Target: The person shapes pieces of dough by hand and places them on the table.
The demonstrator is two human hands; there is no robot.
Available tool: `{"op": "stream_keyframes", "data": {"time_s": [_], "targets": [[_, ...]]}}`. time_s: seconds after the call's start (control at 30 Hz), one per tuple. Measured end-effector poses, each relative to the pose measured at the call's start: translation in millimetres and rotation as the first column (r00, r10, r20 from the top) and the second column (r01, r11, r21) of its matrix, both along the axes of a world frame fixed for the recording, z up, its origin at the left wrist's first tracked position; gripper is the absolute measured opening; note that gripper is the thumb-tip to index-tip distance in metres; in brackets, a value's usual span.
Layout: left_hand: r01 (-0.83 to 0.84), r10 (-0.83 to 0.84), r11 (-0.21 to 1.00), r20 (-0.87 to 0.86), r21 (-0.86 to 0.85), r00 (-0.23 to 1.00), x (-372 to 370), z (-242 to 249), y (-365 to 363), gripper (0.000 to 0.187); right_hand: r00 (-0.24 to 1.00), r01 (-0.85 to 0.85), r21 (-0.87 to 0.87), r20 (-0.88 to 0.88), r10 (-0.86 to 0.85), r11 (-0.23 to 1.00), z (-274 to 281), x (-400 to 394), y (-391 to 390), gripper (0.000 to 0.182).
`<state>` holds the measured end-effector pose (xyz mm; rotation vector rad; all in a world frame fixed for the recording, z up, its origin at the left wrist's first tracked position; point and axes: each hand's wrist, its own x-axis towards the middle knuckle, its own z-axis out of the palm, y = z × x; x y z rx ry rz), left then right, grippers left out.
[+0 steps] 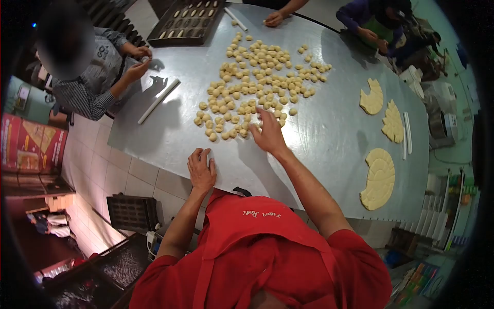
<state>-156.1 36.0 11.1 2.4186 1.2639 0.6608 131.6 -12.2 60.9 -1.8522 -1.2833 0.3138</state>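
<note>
A large spread of small round dough balls (257, 77) lies over the middle of the metal table (319, 170). My right hand (268, 133) reaches into the near edge of the spread, thumb and fingers apart, fingertips right at several balls. Near the table's front edge my left hand (202, 170) rests on the metal with its fingers stretched out and nothing in it. The closest dough balls sit a short way beyond its fingertips.
Scored dough sheets (380, 177) lie on the right beside thin white rods (407, 135). A white rolling pin (158, 101) is at the left. A tray (186, 23) of dough pieces stands at the far left corner. Co-workers (98, 67) stand around the table, handling small pieces.
</note>
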Motion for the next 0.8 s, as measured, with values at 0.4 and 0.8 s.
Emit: {"op": "stream_keyframes", "data": {"time_s": [0.4,0.8], "targets": [[0.072,-0.067,0.995,-0.061,0.074,0.996,10,-4,-2,0.040,0.690,0.689,-0.015,0.319,-0.650,0.724,-74,107,-304,0.033],[-0.088,0.110,0.987,0.156,-0.138,0.982,32,-23,-41,0.039,0.791,0.604,-0.348,0.151,-0.593,0.716,-99,337,-387,0.037]]}}
